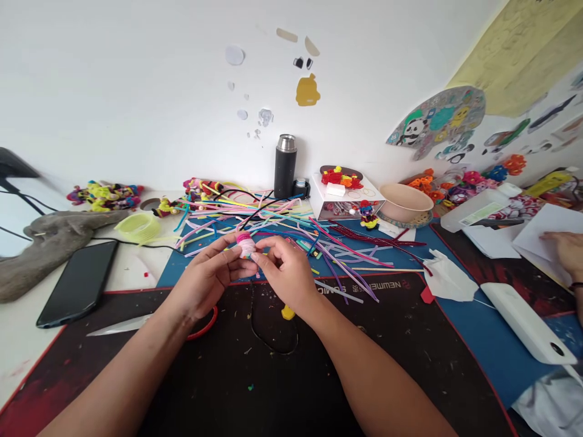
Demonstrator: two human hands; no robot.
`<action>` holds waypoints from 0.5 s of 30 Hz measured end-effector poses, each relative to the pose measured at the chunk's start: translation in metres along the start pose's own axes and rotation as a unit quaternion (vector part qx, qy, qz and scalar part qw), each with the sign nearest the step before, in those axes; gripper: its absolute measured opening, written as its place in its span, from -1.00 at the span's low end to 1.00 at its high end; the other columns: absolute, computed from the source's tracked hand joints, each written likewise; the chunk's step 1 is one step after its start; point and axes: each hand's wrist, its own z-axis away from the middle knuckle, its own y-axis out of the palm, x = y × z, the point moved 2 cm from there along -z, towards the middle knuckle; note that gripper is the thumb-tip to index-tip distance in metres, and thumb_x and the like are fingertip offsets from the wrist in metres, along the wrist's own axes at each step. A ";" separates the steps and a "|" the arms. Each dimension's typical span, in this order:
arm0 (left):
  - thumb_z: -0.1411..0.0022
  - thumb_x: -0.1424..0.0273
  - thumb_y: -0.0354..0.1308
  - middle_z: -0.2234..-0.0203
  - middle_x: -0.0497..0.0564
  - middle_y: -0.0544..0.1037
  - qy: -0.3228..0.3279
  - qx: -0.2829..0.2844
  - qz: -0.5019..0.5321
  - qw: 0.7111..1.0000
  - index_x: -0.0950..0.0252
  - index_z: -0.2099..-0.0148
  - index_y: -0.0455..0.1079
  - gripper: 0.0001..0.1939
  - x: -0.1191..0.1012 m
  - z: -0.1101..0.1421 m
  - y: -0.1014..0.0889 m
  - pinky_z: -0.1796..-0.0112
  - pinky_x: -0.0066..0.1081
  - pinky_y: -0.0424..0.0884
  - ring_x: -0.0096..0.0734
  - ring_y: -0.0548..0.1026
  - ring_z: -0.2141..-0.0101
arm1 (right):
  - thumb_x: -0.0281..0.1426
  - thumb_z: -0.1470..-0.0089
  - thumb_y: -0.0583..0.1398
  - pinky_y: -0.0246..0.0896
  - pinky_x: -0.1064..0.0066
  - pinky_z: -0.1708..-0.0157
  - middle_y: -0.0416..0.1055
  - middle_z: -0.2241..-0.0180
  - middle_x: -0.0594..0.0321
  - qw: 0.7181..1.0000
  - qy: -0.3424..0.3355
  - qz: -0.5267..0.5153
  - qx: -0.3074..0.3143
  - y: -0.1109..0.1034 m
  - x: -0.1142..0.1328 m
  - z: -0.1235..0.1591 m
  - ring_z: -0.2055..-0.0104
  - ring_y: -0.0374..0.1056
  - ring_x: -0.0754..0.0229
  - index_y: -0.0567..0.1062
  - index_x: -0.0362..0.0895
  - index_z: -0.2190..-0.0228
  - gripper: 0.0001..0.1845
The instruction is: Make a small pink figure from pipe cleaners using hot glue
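Note:
Between my two hands, above the dark mat point(218, 388), is a small pink-and-white figure wound from pipe cleaners point(246, 244), with a darker pink top. My left hand point(212, 267) is closed around its left side, thumb and fingers pinching it. On the other side, my right hand point(285, 270) pinches its lower right edge between thumb and forefinger. The underside of the figure is partly hidden by fingers. Below my hands lie a black cord point(273, 349) and a yellow piece point(288, 312). Scissors point(121, 326) with red handles lie partly beneath my left forearm.
Loose coloured pipe cleaners point(339, 261) spread behind my hands. A black thermos point(285, 167), a white box point(346, 194) and a bowl point(405, 202) stand near the wall. At left lies a phone point(77, 282); at right, a white power bank point(526, 321) and another person's hand point(565, 255) on paper.

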 end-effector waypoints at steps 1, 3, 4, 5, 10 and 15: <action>-0.21 0.51 0.44 0.24 0.09 0.76 -0.002 0.002 -0.005 1.000 0.29 -0.04 0.59 -0.66 0.000 0.000 0.000 0.20 -0.29 0.74 -0.22 0.75 0.34 | -0.23 -0.30 0.31 0.06 0.37 0.43 0.30 0.58 0.46 1.000 -0.001 0.006 0.002 0.000 0.000 0.000 0.53 0.25 0.24 0.60 -0.04 0.15 -0.83; -0.21 0.51 0.43 0.24 0.12 0.76 -0.004 0.003 -0.013 1.000 0.30 -0.08 0.58 -0.62 0.001 0.000 0.000 0.21 -0.28 0.73 -0.21 0.75 0.36 | -0.22 -0.31 0.30 0.02 0.36 0.44 0.28 0.59 0.46 1.000 -0.001 0.015 0.006 0.000 0.000 0.001 0.53 0.22 0.24 0.60 -0.04 0.15 -0.83; -0.20 0.51 0.44 0.25 0.12 0.76 -0.005 0.003 -0.015 1.000 0.30 -0.08 0.57 -0.61 0.001 0.000 0.000 0.21 -0.28 0.73 -0.21 0.75 0.37 | -0.21 -0.31 0.30 0.00 0.36 0.44 0.27 0.59 0.46 1.000 -0.001 0.017 0.007 0.001 0.000 0.001 0.54 0.21 0.24 0.59 -0.03 0.16 -0.83; -0.19 0.52 0.44 0.26 0.12 0.76 -0.006 0.002 -0.016 1.000 0.30 -0.08 0.57 -0.60 0.001 0.000 0.000 0.22 -0.28 0.73 -0.21 0.75 0.38 | -0.21 -0.31 0.30 -0.01 0.36 0.44 0.26 0.59 0.46 1.000 0.000 0.016 0.008 0.001 0.000 0.001 0.54 0.20 0.24 0.59 -0.03 0.17 -0.83; -0.15 0.52 0.46 0.26 0.12 0.76 -0.010 -0.004 -0.022 1.000 0.30 -0.09 0.57 -0.56 0.001 0.001 0.000 0.24 -0.29 0.73 -0.20 0.75 0.39 | -0.21 -0.31 0.29 -0.01 0.37 0.44 0.24 0.60 0.47 1.000 0.009 -0.006 0.014 0.001 0.000 0.001 0.55 0.18 0.25 0.55 -0.03 0.22 -0.85; -0.11 0.48 0.53 0.28 0.06 0.75 -0.004 0.013 -0.013 1.000 0.28 -0.05 0.61 -0.56 0.001 0.002 0.001 0.26 -0.31 0.74 -0.24 0.73 0.42 | -0.21 -0.29 0.30 0.01 0.37 0.45 0.25 0.60 0.47 1.000 0.014 -0.020 0.019 0.002 0.001 0.000 0.55 0.19 0.24 0.53 -0.02 0.25 -0.84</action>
